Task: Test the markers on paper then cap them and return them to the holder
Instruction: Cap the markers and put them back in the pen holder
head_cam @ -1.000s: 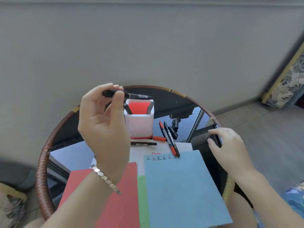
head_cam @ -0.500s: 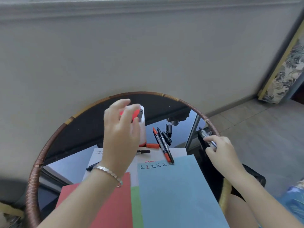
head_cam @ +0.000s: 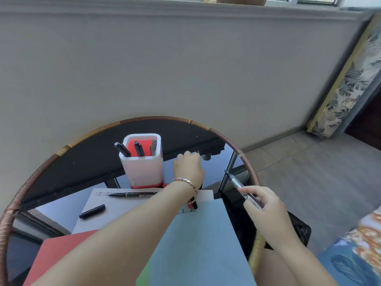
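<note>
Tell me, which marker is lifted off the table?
The marker pinched in the right hand, out past the table rim. The other markers stand in the holder or lie on the white paper.

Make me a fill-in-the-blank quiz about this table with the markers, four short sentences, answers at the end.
1. The white holder has ___ markers standing in it.
2. The loose black cap lies on the ___ paper.
3. The bracelet is on the ___ wrist.
4. The right hand grips a single ___.
Answers: three; white; left; marker.
</note>
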A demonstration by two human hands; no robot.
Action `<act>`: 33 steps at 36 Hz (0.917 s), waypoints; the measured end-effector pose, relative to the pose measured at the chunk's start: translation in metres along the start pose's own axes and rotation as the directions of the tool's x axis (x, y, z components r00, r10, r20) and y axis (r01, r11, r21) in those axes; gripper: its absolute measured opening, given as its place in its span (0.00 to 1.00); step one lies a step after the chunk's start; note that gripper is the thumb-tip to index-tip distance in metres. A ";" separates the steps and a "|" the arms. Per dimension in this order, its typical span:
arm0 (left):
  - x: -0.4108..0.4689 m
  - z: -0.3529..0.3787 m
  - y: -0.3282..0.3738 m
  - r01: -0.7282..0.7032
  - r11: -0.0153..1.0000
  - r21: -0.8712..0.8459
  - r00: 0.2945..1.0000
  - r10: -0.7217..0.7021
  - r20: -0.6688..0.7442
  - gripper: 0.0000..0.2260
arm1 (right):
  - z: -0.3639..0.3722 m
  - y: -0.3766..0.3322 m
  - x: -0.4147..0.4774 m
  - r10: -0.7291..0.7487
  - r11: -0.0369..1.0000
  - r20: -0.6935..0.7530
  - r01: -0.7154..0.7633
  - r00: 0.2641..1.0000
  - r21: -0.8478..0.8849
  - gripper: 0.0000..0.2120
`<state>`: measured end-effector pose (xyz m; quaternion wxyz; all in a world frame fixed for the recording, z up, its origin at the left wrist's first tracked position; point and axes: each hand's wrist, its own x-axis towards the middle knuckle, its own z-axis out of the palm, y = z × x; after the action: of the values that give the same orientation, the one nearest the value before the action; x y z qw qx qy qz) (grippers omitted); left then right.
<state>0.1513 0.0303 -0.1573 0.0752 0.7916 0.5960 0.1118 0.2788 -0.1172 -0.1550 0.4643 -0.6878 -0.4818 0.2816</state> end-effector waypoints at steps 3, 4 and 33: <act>-0.003 0.003 -0.001 -0.037 0.981 -0.189 0.996 0.021 -0.083 0.12 | -0.001 0.000 -0.001 -0.015 1.000 -0.001 0.015 1.000 -0.002 0.17; -0.006 0.001 -0.001 -0.054 0.942 -0.332 0.994 0.020 -0.107 0.12 | -0.002 0.000 -0.002 -0.019 1.000 -0.004 0.019 1.000 0.001 0.17; -0.164 -0.084 -0.116 0.351 -0.173 -0.920 0.906 -0.186 0.381 0.10 | 0.053 -0.056 -0.046 -0.198 0.980 0.308 0.176 0.931 0.098 0.18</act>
<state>-0.0220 -0.0965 -0.1201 0.6880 0.3331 0.4614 0.4504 0.1949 -0.1340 -0.1284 0.4291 -0.5685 -0.6031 0.3591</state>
